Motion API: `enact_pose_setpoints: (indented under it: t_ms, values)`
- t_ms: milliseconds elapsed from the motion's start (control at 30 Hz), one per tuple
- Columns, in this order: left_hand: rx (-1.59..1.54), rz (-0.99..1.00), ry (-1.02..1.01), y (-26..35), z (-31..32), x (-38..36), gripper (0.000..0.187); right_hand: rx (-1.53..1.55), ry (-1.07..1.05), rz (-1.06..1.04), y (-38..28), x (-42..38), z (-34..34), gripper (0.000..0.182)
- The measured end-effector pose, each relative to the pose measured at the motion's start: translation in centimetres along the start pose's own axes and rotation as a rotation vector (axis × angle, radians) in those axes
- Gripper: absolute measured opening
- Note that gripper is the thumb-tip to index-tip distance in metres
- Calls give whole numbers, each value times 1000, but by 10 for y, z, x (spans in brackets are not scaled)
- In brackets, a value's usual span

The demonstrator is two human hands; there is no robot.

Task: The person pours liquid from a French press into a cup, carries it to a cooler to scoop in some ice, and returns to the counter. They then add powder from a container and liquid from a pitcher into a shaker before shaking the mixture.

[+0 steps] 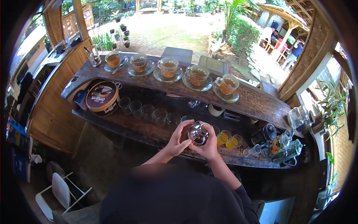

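Both hands are round a shiny metal shaker (198,134) above the lower counter. My left hand (176,140) has its fingers curved along the shaker's left side. On the right side, my right hand (207,142) wraps it, with fingers near the small cap. Just behind the hands is the rim of a clear glass (187,118). To the right stand two glasses of yellow drink (234,142). Several empty glasses (148,111) line the lower counter to the left. On the upper shelf, several glass cups of amber drink (168,67) sit on saucers.
A round chocolate tub (102,98) stands at the lower counter's left end. Glass pitchers (287,149) and a lidded jar (299,118) are at the right. A white folding chair (60,189) is at the lower left. People (297,50) are far off outside.
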State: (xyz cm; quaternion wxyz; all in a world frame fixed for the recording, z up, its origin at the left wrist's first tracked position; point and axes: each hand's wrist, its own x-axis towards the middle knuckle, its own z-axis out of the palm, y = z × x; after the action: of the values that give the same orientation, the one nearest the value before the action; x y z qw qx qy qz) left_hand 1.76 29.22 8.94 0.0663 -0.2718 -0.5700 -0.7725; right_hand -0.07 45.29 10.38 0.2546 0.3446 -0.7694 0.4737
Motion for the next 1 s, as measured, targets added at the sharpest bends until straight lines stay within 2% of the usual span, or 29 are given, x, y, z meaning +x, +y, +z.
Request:
enact_pose_setpoints:
  t_ms: [33,67,100,167,200,300,333,367,433,567,733,1000]
  values:
    - [210,93,18,3,2,8,64,5,-16,-5,-1,0,-2,82]
    - [283,161,78,5,8,17,54,6,-23,-45,0,0,-2,85]
    - [286,168,73,13,13,27,54,4,-16,-52,2,-2,0,85]
    - [367,-41,-74,25,19,40,49,19,-25,32,5,-7,3,85]
    - [360,-142,-91,24,19,43,47,14,-27,85,4,-9,2,86]
    - [335,-133,-99,16,20,44,50,20,-30,85,4,-9,-2,87]
    - [390,-18,-96,14,19,42,53,-5,-67,78,0,-7,-3,88]
    - [389,-19,-101,12,19,42,53,-7,-63,81,3,-8,-2,88]
    - [416,109,-59,14,21,41,52,49,-68,61,7,-10,1,89]
    - [343,42,-24,6,17,39,50,34,-70,78,5,-7,1,91]
    - [328,54,-22,2,13,41,45,-23,-60,77,-1,-1,1,92]
    - [412,79,-43,-2,7,43,47,-48,-66,58,1,3,1,91]
